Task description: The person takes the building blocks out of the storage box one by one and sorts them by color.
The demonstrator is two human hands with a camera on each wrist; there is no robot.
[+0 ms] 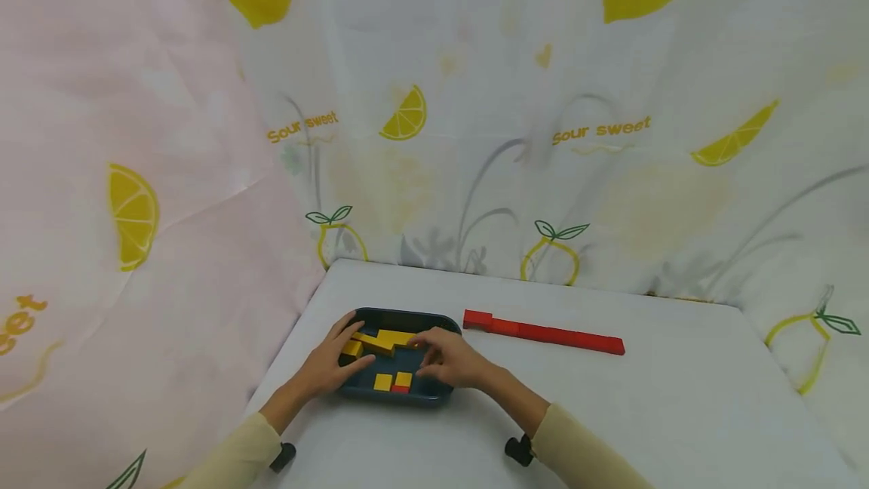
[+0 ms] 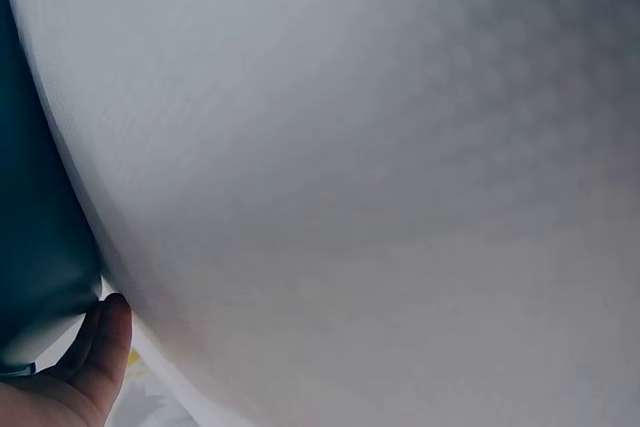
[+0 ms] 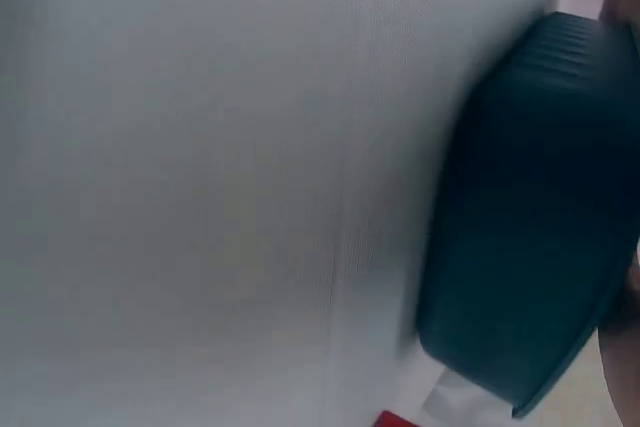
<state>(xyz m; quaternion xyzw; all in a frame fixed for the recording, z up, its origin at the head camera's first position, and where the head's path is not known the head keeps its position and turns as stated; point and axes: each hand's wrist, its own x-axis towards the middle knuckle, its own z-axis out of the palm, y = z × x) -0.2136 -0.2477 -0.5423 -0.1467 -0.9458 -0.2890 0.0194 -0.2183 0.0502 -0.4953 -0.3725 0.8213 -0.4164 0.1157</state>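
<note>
A dark teal tray (image 1: 428, 398) with raised walls stands on the table and holds several yellow blocks. My left hand (image 1: 326, 364) lies over its left rim, fingers spread and thumb reaching inside beside a yellow block (image 1: 351, 349). In the left wrist view, fingers (image 2: 105, 352) of that hand are at the tray's corner. My right hand (image 1: 453, 357) reaches over the right rim with loosely bent fingers, thumb and index apart. Its index fingertip is at the end of a long yellow block (image 1: 394, 337). Nearer the front wall are a small yellow block (image 1: 383, 382) and a yellow-topped block (image 1: 403, 379) with red below.
Right of the tray, a row of red blocks (image 1: 557, 334) lies on the white table (image 1: 611, 413), with a raised block at its left end. A lemon-print curtain (image 1: 462, 172) hangs behind the table and along the left side.
</note>
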